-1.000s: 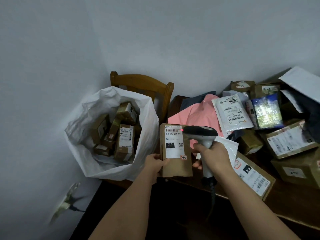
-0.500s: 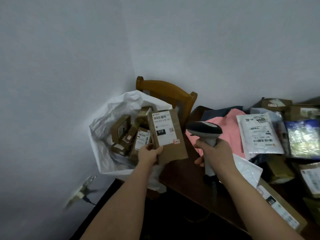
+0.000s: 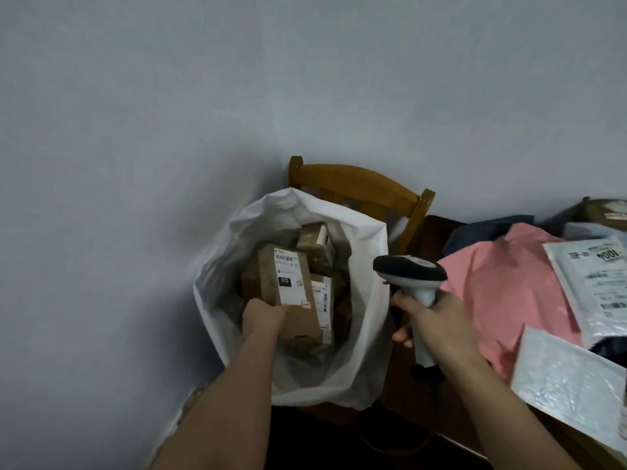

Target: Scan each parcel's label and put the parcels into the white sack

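My left hand (image 3: 263, 318) grips the lower edge of a brown cardboard parcel (image 3: 288, 293) with a white label marked 010. The parcel is inside the mouth of the white sack (image 3: 368, 283), above several other brown boxes (image 3: 317, 247) that lie in it. My right hand (image 3: 429, 320) holds the grey and black barcode scanner (image 3: 412, 276) by its handle, just right of the sack's rim, its head pointing left.
The sack stands on a wooden chair (image 3: 359, 184) in the wall corner. On the dark table to the right lie a pink mailer (image 3: 502, 293), a white labelled bag (image 3: 590, 279), a bubble mailer (image 3: 570, 378) and a brown box (image 3: 607, 213).
My left hand has carried the labelled parcel left from in front of the scanner and lowered it into the sack. The view has swung left; the scanner stays in my right hand.
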